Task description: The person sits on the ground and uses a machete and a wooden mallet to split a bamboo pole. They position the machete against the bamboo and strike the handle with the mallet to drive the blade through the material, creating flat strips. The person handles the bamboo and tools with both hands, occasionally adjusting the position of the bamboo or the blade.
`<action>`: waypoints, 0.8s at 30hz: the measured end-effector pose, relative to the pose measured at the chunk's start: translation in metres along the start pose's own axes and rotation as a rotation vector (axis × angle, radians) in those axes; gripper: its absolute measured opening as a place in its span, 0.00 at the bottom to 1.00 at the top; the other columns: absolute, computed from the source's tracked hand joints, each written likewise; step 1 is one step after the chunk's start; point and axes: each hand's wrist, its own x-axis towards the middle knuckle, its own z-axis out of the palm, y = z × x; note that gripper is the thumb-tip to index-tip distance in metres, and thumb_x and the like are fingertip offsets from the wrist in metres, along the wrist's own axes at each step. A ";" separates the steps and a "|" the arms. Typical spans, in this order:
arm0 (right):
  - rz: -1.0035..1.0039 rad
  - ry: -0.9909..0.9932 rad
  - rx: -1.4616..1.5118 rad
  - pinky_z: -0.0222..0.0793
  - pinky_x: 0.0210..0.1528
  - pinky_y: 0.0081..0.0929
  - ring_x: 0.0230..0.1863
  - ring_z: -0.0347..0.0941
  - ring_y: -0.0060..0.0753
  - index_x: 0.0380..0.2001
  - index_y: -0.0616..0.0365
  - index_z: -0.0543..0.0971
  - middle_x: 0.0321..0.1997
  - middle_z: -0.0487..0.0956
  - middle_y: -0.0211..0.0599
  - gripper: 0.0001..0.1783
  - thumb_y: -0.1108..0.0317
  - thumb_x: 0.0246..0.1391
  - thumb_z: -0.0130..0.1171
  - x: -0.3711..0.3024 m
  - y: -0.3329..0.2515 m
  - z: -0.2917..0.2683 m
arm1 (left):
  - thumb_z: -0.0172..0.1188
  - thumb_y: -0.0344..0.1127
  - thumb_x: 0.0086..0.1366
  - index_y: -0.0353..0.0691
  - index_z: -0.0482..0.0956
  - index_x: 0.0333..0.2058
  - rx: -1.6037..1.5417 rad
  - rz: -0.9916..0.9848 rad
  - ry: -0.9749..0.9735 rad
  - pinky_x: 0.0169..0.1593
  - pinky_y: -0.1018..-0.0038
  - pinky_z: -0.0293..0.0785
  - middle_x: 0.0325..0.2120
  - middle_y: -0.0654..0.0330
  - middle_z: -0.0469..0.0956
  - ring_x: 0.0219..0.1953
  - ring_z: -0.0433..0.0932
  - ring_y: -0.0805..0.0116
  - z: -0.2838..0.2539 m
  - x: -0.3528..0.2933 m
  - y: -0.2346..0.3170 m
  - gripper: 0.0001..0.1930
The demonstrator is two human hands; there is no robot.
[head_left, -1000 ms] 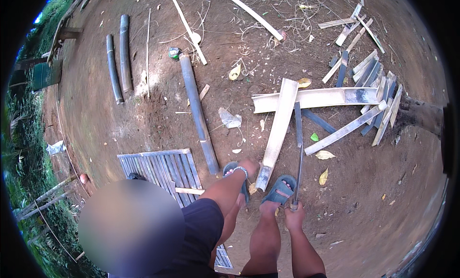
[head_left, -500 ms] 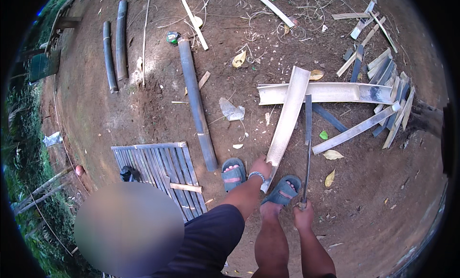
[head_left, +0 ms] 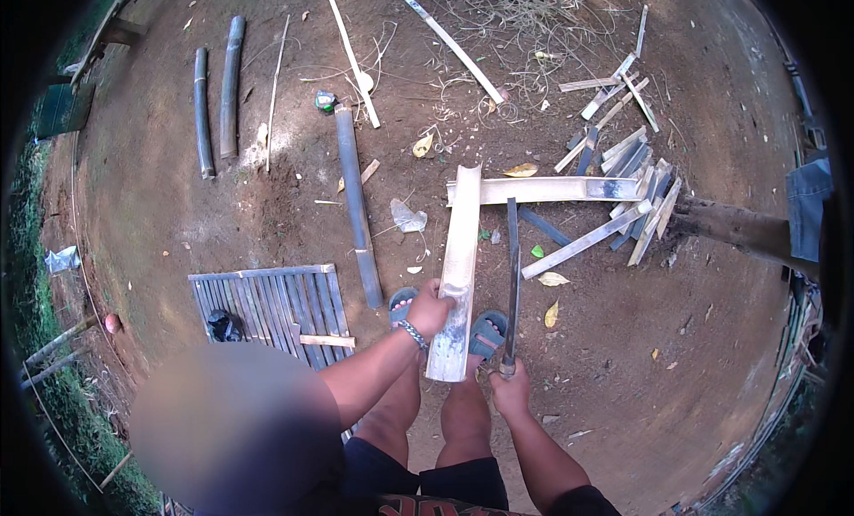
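Note:
My left hand [head_left: 429, 313] is closed around the edge of a split bamboo half [head_left: 460, 240], near its end close to me. The pale hollow inside faces up, with dark smudges at the near end. Its far end reaches over another split bamboo half [head_left: 551, 190] lying crosswise on the ground. My right hand [head_left: 510, 389] grips the handle of a machete [head_left: 513, 285]. The long dark blade points away from me, just right of the bamboo and apart from it. My sandalled feet [head_left: 487, 334] stand under the bamboo's near end.
A heap of bamboo slats [head_left: 640, 191] lies at a trunk [head_left: 729, 227] on the right. Left of me are a dark bamboo pole [head_left: 356, 205] and a slatted bamboo panel [head_left: 267, 294] bearing a black bundle [head_left: 224, 326]. A blurred round shape [head_left: 236, 427] covers the lower left.
My left hand has lifted the split bamboo's near end toward me, and the piece now points straighter ahead. The machete has stayed in my right hand, its blade face now broader to view. My view has shifted.

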 end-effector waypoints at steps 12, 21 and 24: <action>-0.370 -0.118 0.433 0.73 0.39 0.29 0.33 0.77 0.25 0.45 0.61 0.74 0.32 0.79 0.32 0.24 0.57 0.56 0.73 -0.023 -0.173 0.012 | 0.51 0.23 0.63 0.21 0.76 0.43 -0.511 -0.108 -0.044 0.43 0.55 0.86 0.35 0.44 0.83 0.35 0.86 0.51 -0.066 -0.001 0.133 0.13; -0.454 -0.094 0.378 0.73 0.41 0.29 0.34 0.76 0.26 0.45 0.62 0.75 0.32 0.79 0.33 0.31 0.49 0.51 0.76 0.015 -0.264 0.039 | 0.56 0.29 0.62 0.26 0.77 0.44 -0.614 -0.049 -0.207 0.44 0.64 0.86 0.36 0.49 0.85 0.37 0.87 0.58 -0.102 0.019 0.170 0.14; -0.492 -0.108 0.426 0.72 0.39 0.28 0.34 0.76 0.25 0.45 0.63 0.75 0.32 0.80 0.32 0.31 0.50 0.52 0.76 0.013 -0.272 0.040 | 0.59 0.28 0.59 0.31 0.78 0.38 -0.554 -0.039 -0.130 0.35 0.67 0.85 0.31 0.55 0.84 0.31 0.86 0.63 -0.100 0.011 0.179 0.09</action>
